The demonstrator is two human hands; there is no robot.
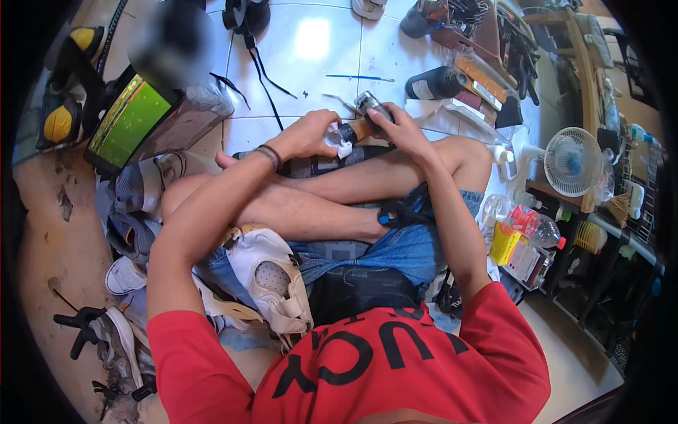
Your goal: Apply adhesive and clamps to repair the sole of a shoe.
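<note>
My left hand is closed on a crumpled white cloth or tissue above my crossed legs. It is against a small tan-brown piece with a dark end, whose shape is partly hidden by my fingers. My right hand grips a dark metallic cylindrical object at the other end of the tan piece; I cannot tell if they are joined. Just beyond, a thin pale tool and a blue brush lie on the tiles. A white sandal-like shoe rests on my lap.
A green-lit screen and shoes are on my left. At right are a dark bottle, a tool box, a fan, plastic bottles and shelving. Black straps lie ahead.
</note>
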